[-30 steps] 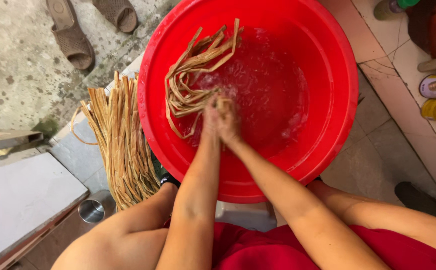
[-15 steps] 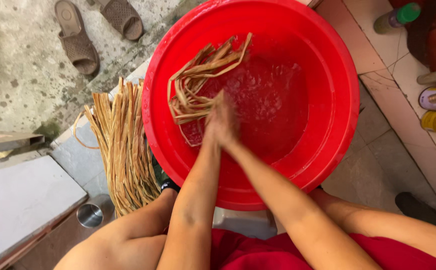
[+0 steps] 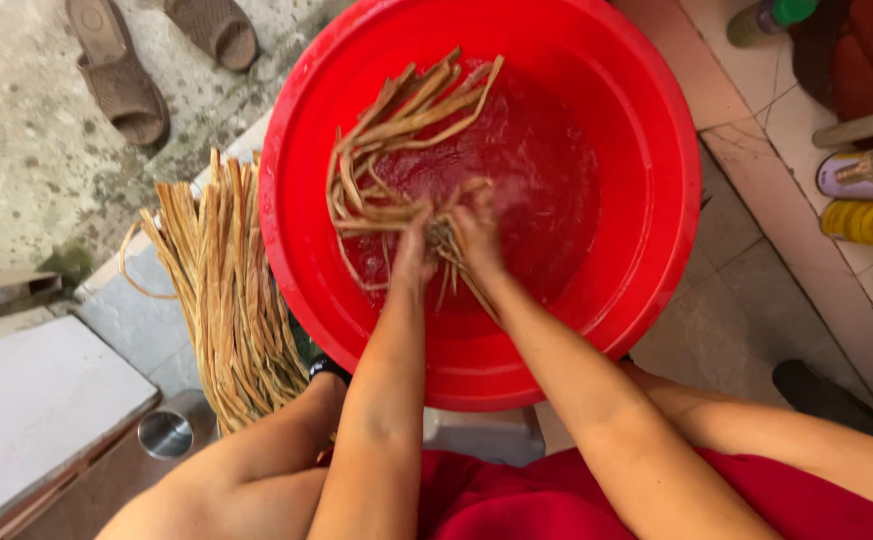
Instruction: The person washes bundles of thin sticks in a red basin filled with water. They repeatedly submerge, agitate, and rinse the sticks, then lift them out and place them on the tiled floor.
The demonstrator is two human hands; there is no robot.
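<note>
Two bare hands met over the wide round red plastic basin point(image 3: 657, 180), which held shallow, frothing water. The left hand point(image 3: 415, 250) and the right hand point(image 3: 477, 235) sat close together near the basin's middle, both wet, their fingers curled shut around one end of a bunch of long tan fibrous strips point(image 3: 397, 140). From that grip the strips looped and fanned toward the far rim of the basin, their loose ends rising clear of the water, while a few shorter ends hung toward the near rim beneath the hands. Both forearms reached in over the near rim of the basin. Just outside the basin's left wall, a second, dry bundle of the same tan strips point(image 3: 227, 300) lay on the grey stone floor, nearly touching the basin. Beyond that bundle, further left of the basin, sat a small round shiny metal cup point(image 3: 165, 433) and a flat white slab point(image 3: 37, 410). A pair of brown slip-on sandals point(image 3: 117, 70) rested on the rough concrete past the basin's far left rim. To the right of the basin stood several plastic bottles, one of them yellow point(image 3: 872, 222). A red garment point(image 3: 517, 500) covered the lap below the basin's near rim.
</note>
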